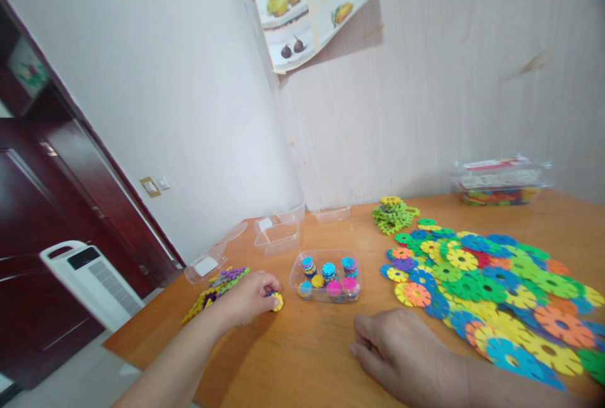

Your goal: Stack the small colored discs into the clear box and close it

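Note:
My left hand (pixel 249 297) rests on the orange table (pixel 312 345), its fingers curled around a small stack of flower-shaped plastic discs (pixel 276 301), yellow on top. Just behind my wrist lies a pile of purple and yellow discs (pixel 218 288). A clear plastic box (pixel 327 277) to the right of that hand holds several short stacks of coloured discs. My right hand (pixel 401 351) lies on the table in front of the box, fingers curled under, nothing visible in it. A wide spread of large coloured discs (pixel 496 288) covers the table to the right.
Empty clear containers (pixel 278 234) and lids (pixel 208 264) sit at the back left by the wall. A heap of green discs (pixel 393 215) lies behind the spread. A closed clear box of pieces (pixel 501 181) stands far right. Below the table's left edge are a white appliance (pixel 89 282) and a dark door.

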Available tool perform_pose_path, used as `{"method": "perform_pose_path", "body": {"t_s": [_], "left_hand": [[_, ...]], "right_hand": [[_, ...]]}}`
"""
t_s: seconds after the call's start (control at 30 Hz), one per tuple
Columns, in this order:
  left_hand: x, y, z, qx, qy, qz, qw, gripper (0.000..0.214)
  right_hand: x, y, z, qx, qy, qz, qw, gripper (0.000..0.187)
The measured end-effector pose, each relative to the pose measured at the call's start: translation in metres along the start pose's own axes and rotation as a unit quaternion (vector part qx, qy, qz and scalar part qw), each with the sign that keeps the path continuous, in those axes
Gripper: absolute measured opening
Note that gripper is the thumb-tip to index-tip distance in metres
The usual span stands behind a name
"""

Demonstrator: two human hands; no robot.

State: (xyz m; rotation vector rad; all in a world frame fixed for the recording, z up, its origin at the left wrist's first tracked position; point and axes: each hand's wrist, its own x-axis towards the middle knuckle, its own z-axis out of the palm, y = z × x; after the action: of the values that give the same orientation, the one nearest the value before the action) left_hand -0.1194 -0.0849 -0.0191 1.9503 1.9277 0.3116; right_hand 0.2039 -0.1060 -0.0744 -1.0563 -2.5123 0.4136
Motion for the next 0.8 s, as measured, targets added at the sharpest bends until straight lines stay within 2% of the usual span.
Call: {"method": "perform_pose_path", "body": {"t_s": [0.37, 0.47, 0.53, 0.67, 0.8], "left_hand": [[0.013, -0.023, 0.008, -0.085, 0.018, 0.015, 0.996, 0.033], [0.015, -0.027, 0.01, -0.105, 0.006, 0.019, 0.994, 0.032], [0.014, -0.027, 0.009, -0.095, 0.004, 0.015, 0.995, 0.031], [0.012, -0.023, 0.006, -0.069, 0.052, 0.016, 0.996, 0.032], [0.009, -0.018, 0.005, -0.08, 0.039, 0.006, 0.996, 0.037]], "right_hand": [[0.001, 0.003, 0.003, 0.001, -0.001, 0.008, 1.0, 0.025], [0.0, 0.001, 0.001, 0.001, -0.006, 0.011, 1.0, 0.024], [0.0, 0.001, 0.0, 0.003, -0.012, 0.014, 1.0, 0.024], [-0.001, 0.001, 0.0, 0.007, -0.018, 0.013, 1.0, 0.025], [0.0, 0.003, 0.002, 0.008, -0.017, 0.01, 1.0, 0.025]]}}
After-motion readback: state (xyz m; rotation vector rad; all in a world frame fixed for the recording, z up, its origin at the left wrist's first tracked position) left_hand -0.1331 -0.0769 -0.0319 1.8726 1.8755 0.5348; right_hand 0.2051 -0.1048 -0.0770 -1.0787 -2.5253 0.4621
